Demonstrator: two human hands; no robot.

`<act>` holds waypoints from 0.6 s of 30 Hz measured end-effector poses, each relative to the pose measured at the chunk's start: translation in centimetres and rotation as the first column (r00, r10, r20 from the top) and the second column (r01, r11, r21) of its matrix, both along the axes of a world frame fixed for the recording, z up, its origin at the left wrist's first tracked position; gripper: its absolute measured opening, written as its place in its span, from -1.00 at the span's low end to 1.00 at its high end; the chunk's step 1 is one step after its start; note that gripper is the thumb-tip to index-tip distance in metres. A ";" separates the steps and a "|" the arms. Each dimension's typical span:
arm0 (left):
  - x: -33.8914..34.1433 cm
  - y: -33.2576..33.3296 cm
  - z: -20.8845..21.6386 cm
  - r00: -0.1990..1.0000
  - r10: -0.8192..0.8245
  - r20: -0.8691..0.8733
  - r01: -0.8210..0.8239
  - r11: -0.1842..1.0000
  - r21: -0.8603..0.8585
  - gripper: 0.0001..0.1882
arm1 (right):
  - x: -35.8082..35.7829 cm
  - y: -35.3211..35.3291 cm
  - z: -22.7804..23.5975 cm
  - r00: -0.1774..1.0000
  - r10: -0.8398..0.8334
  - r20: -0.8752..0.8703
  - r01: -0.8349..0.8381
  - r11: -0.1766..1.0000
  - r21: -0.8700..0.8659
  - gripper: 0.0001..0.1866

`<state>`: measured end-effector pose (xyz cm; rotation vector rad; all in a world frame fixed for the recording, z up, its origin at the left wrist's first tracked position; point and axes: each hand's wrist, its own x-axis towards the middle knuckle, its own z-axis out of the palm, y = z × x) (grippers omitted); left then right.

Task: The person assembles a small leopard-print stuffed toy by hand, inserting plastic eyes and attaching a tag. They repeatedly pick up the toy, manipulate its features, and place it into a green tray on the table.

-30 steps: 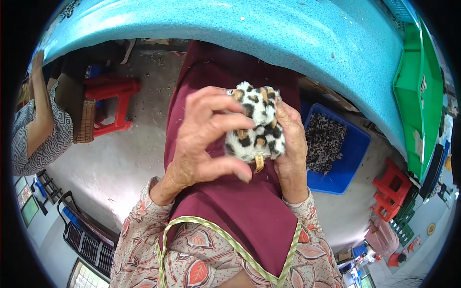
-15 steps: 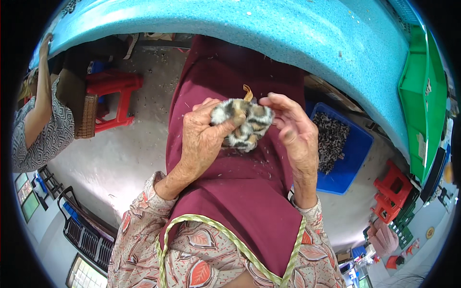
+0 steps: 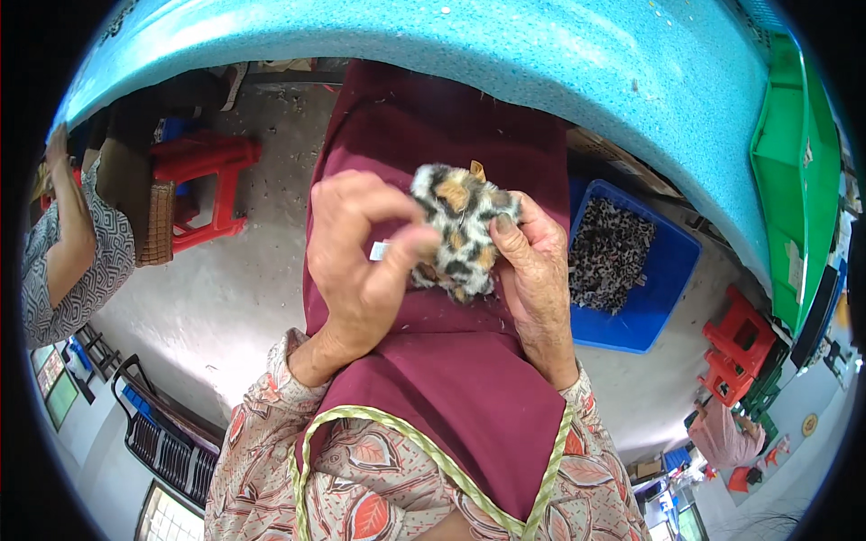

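Observation:
A small furry leopard-print plush piece (image 3: 465,239), white with black and tan spots, is held above my lap. My right hand (image 3: 537,275) grips its right edge, thumb on the front face. A short tan ribbon loop (image 3: 477,169) sticks up from its top. My left hand (image 3: 356,257) is at the plush's left side, slightly blurred, with thumb and forefinger apart and their tips close to the fur; whether they touch it I cannot tell. A small white label (image 3: 379,251) shows between that thumb and forefinger.
A maroon apron (image 3: 424,361) covers my lap. Ahead curves a speckled blue table edge (image 3: 541,81). A blue bin (image 3: 622,334) of leopard-print pieces stands at right, beside a green tray (image 3: 789,180). Red stools (image 3: 212,185) stand on both sides; another person's arm (image 3: 77,225) is far left.
The plush has turned to show its broad spotted face. My right hand has closed on its edge, while my left hand has let go and moved left.

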<state>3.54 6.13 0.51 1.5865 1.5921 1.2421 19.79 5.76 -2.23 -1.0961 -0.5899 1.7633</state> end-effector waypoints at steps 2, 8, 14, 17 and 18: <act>-0.5 -0.5 0.5 0.920 -0.200 -0.338 0.235 0.970 0.067 -0.57 | -0.1 -0.1 0.1 0.999 -0.017 0.047 0.017 1.000 0.011 -0.79; 0.8 -1.3 -1.5 0.974 -0.153 0.168 0.199 0.934 -0.298 -0.50 | -1.6 -0.6 1.0 0.959 0.066 0.276 -0.097 0.990 0.100 -0.83; -0.6 -1.4 -2.6 0.410 0.347 0.843 0.476 0.707 -0.523 -0.66 | -1.2 -0.1 1.5 0.951 0.162 0.262 -0.209 0.964 0.163 -0.83; -0.4 -1.7 -2.4 0.308 0.511 0.803 0.485 0.641 -0.594 -0.67 | -0.4 0.0 1.4 0.882 -0.069 0.467 -0.023 0.982 0.190 -0.80; -0.4 -1.5 -2.2 0.307 0.524 0.795 0.492 0.628 -0.603 -0.67 | -0.2 0.4 0.8 0.813 -0.164 0.559 0.027 0.969 0.245 -0.78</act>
